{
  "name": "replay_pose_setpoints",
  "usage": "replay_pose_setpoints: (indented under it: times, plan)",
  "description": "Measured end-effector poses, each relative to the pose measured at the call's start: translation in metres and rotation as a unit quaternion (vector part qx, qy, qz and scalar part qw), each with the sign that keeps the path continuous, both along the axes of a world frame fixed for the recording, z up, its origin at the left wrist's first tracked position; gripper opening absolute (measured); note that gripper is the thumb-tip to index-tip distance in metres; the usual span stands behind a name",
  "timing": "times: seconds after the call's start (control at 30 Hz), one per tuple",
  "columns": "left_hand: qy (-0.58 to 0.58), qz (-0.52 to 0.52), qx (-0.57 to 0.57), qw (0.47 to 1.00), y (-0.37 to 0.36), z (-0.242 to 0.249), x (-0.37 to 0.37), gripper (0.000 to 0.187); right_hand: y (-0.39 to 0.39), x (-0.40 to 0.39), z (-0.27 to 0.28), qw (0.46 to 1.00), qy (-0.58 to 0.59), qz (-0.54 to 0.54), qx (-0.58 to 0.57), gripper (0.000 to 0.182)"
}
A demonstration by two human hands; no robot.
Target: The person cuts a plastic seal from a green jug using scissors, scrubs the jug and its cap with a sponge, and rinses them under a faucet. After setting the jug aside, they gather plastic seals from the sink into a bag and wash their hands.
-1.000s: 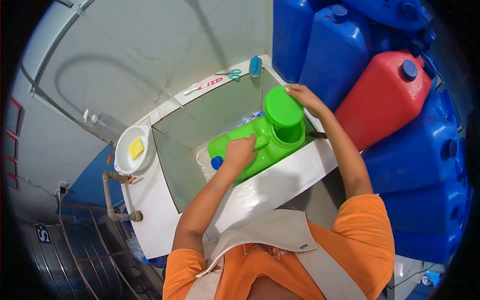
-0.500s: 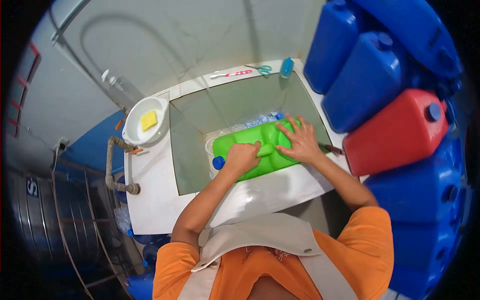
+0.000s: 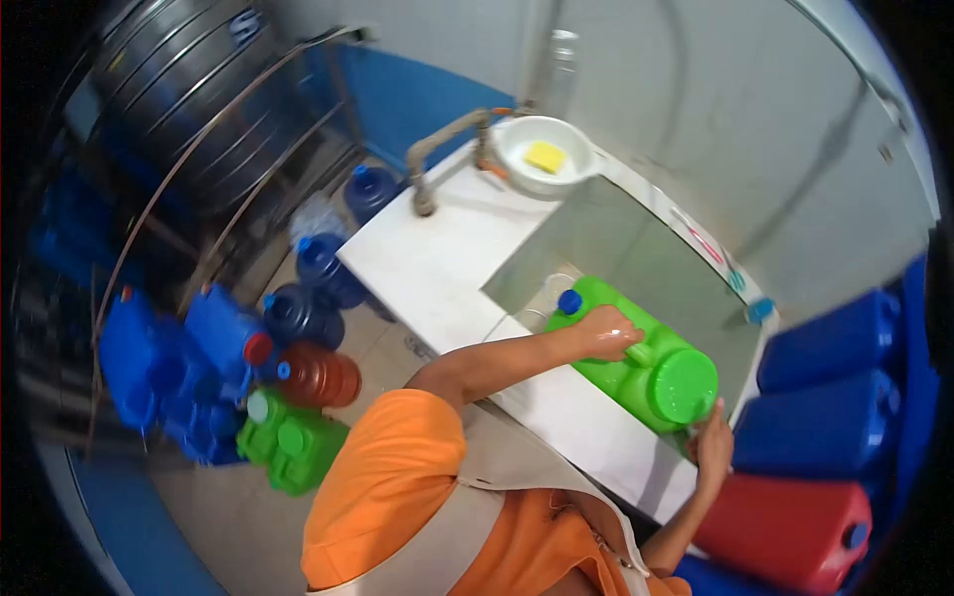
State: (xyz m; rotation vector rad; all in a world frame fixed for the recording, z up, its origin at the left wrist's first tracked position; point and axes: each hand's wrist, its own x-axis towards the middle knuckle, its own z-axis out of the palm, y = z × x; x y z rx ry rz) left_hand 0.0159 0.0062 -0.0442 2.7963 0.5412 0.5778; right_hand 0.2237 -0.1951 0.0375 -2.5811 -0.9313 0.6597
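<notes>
Head view: the jug sits in the basin, against its near edge, and its lid now covers the neck; a second ago the right hand held that lid off the open mouth. This suggests the capping is nearly done, though whether the lid is screwed tight cannot be told. The left hand has its grip wrapped round the jug's handle. The right hand has left its flat spread over the lid for the jug's lid end, its fingers bent beside the lid's edge; whether that grip has hold of anything cannot be told. At the jug's other end is a small blue cap. On the jug's far side, along the basin's back rim, lie a toothbrush and a blue brush. Past its blue-cap end, the table carries a bowl holding a sponge. Beyond the jug's lid end lies a red container. Well apart from the jug, beyond the table, a green container stands on the floor.
</notes>
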Motion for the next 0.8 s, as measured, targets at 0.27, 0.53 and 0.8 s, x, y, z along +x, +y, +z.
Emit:
replay_pose_setpoints:
  times: [0.27, 0.53, 0.8]
  plan:
    - [-0.15, 0.108, 0.031, 0.982, 0.007, 0.084, -0.071, 0.021, 0.048, 0.026, 0.053, 0.887, 0.059, -0.029, 0.457, 0.06]
    - [-0.309, 0.283, 0.012, 0.908, -0.052, 0.149, -0.223, 0.024, 0.073, -0.035, 0.08, 0.789, 0.187, 0.063, 0.582, 0.053]
    - [-0.38, 0.432, 0.047, 0.817, -0.198, 0.173, -0.409, 0.024, 0.095, -0.17, 0.053, 0.758, 0.338, 0.179, 0.529, 0.047]
